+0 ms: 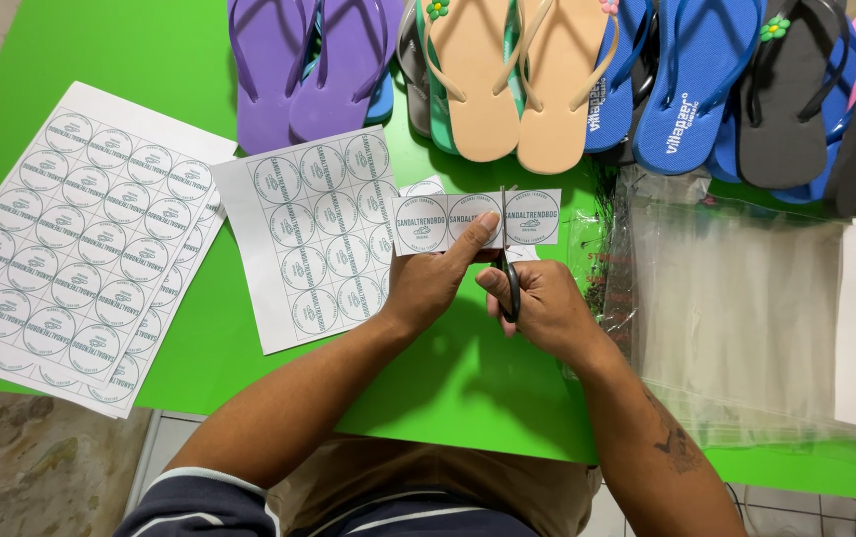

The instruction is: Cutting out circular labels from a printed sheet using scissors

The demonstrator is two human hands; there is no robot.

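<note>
At nine o'clock on my green table lie stacked label sheets, with a part-cut sheet beside them. My left hand pinches a paper strip of three round labels at centre. My right hand is closed around the scissors, blades on the strip. Flip-flops line twelve o'clock; clear bags sit at three. Tiled floor shows below.

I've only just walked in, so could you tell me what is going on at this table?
A person's left hand holds a paper strip of round labels, while the right hand works scissors through it. Uncut label sheets lie left on the green table, flip-flops behind, clear plastic bags right.
</note>
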